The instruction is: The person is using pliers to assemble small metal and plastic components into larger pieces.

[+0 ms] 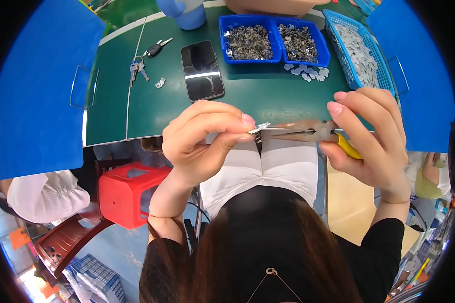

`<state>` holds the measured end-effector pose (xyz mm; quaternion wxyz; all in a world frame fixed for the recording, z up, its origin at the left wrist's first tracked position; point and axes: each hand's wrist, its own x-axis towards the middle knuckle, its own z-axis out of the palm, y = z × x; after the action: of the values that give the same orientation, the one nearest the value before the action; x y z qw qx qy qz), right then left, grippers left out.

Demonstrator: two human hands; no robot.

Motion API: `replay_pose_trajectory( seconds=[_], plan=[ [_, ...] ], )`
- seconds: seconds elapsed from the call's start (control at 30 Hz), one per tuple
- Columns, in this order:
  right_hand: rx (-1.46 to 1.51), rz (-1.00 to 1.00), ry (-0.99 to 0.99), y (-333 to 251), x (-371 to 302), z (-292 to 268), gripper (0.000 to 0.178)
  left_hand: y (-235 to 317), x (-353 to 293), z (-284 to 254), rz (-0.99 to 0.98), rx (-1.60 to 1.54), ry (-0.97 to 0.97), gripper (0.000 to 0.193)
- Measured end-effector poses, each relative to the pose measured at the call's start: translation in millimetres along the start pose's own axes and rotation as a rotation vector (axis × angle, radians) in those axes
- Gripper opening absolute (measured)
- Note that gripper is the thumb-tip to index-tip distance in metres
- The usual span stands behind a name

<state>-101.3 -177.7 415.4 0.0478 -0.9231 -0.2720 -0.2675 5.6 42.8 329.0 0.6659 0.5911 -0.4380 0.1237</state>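
Between the thumb and forefinger of my left hand [205, 135] is a small whitish metal piece [260, 128], held above the table's front edge. My right hand [369, 134] grips needle-nose pliers [308, 132] with yellow handles. Their jaws are spread and point left; the upper jaw's tip reaches the small piece, though I cannot tell whether it touches. On the green table [156, 111] beyond, two blue bins [250, 61] hold many small metal parts. A light-blue basket [356, 76] at the far right is full of flat pale pieces, and similar flat pieces [308, 73] lie loose before the bins.
A phone [202, 70] lies left of the bins, with a key bunch [140, 65] and a small clear bit [160, 83] farther left. A blue pitcher [189, 17] stands behind. Blue panels [40, 91] flank the table. A red stool [124, 197] and a seated person [48, 197] are at lower left.
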Motion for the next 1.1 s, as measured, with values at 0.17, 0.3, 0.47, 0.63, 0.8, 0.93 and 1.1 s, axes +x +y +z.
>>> replay_pose_trajectory(
  seconds=[0.17,0.3,0.47,0.63,0.8,0.93,1.1],
  plan=[
    [0.004,-0.058,-0.017,-1,2,-1,0.045,4,1,-2,0.041,0.016,-0.031,0.017],
    [-0.002,-0.081,-0.022,0,2,0,0.046,5,2,-3,0.064,0.028,-0.052,0.017],
    [-0.044,-0.095,-0.061,-4,7,-7,0.047,7,4,-5,0.061,0.05,-0.073,0.018],
    [-0.047,-0.151,-0.027,1,8,-4,0.047,9,4,-6,0.072,0.089,-0.084,0.018],
    [0.016,-0.13,-0.032,4,7,-4,0.045,10,3,-6,0.051,0.073,-0.094,0.018],
    [0.005,-0.148,-0.018,4,7,-3,0.044,11,3,-6,0.051,0.083,-0.102,0.017],
    [0.023,-0.16,-0.02,8,7,-2,0.044,10,3,-7,-0.004,0.038,-0.127,0.016]
  ],
)
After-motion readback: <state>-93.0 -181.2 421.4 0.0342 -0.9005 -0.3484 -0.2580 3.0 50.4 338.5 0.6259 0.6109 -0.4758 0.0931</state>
